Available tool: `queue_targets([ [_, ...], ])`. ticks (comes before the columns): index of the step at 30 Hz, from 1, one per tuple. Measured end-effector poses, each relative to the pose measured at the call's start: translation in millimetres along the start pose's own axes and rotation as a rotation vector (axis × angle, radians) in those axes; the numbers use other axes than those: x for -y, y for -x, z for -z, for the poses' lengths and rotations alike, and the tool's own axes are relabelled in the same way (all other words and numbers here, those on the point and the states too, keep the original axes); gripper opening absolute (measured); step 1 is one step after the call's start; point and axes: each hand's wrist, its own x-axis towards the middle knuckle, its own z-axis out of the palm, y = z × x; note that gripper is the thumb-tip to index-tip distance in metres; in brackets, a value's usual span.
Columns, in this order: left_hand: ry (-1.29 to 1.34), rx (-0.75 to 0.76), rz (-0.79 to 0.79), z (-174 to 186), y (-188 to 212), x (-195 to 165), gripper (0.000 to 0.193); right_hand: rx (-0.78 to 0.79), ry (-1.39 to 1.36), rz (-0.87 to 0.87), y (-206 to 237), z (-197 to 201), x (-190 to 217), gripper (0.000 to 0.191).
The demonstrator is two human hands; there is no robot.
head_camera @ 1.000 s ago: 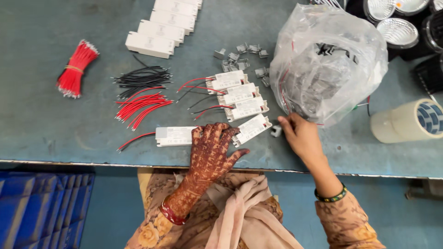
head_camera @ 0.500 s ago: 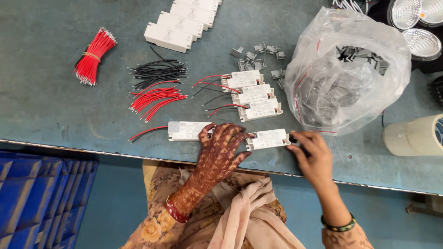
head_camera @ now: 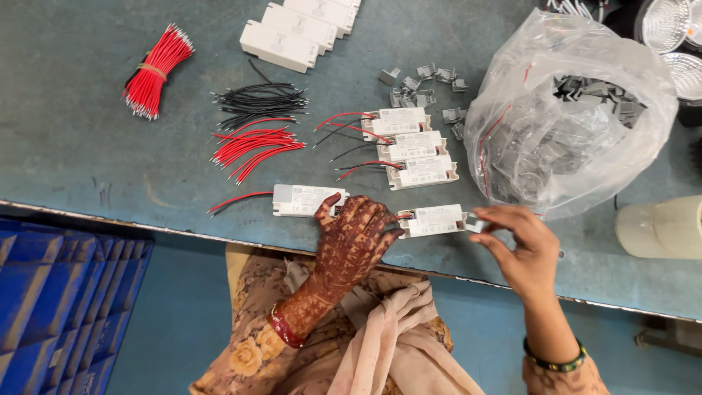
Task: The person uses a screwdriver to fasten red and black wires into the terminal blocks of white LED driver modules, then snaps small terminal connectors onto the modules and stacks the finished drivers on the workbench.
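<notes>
on the scuffed blue-grey table (head_camera: 80,153), a spread of parts lies above the person's hands. at far left sits a tied bundle of red wires (head_camera: 155,71); nearer the middle are a loose bunch of black wires (head_camera: 259,100) and, just below it, loose red wires (head_camera: 256,146). three plain white cases (head_camera: 300,28) are stacked at the top edge. a column of three wired white modules (head_camera: 409,146) lies centre, with small grey clips (head_camera: 424,84) scattered above and beside it. to the right bulges a clear plastic bag (head_camera: 570,117) with more grey clips inside, and a pale tape roll (head_camera: 662,227) stands at the right edge. blue crates (head_camera: 58,307) sit below the table on the left.

near the table's front edge lies a white module with a red lead (head_camera: 303,199), and just right of it a second white module (head_camera: 433,219). the left hand (head_camera: 355,238) — patterned with henna — rests flat with fingers spread, between the two, its fingertips touching the near end of each. the right hand (head_camera: 515,249) is at the second module's right end, thumb and forefinger pinched on a small grey clip (head_camera: 474,222) that touches that end — the bag sits close behind this hand, but nothing covers the module itself.
</notes>
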Motion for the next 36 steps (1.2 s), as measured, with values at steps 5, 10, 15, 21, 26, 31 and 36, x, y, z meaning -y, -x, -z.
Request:
queue_targets([
  [5,-0.079,-0.007,-0.032,-4,4,4,0.02,0.395,0.142,0.252,-53,-32,25,0.033],
  [10,-0.097,-0.025,-0.047,-7,9,10,0.017,0.589,0.207,0.267,-77,-43,40,0.029],
  [15,-0.113,-0.032,-0.055,-8,10,11,0.014,0.656,0.244,0.261,-81,-49,47,0.03],
  [21,-0.079,-0.035,-0.03,-5,11,11,0.013,0.704,0.393,0.295,-82,-52,55,0.039],
  [26,-0.078,-0.027,-0.023,-5,11,12,0.016,0.67,0.474,0.338,-86,-57,56,0.046],
  [31,-0.07,-0.019,-0.022,-4,12,14,0.022,0.679,0.491,0.252,-87,-58,49,0.047],
  [36,-0.057,-0.004,-0.04,-7,9,13,0.027,0.666,0.403,0.294,-90,-56,36,0.054],
])
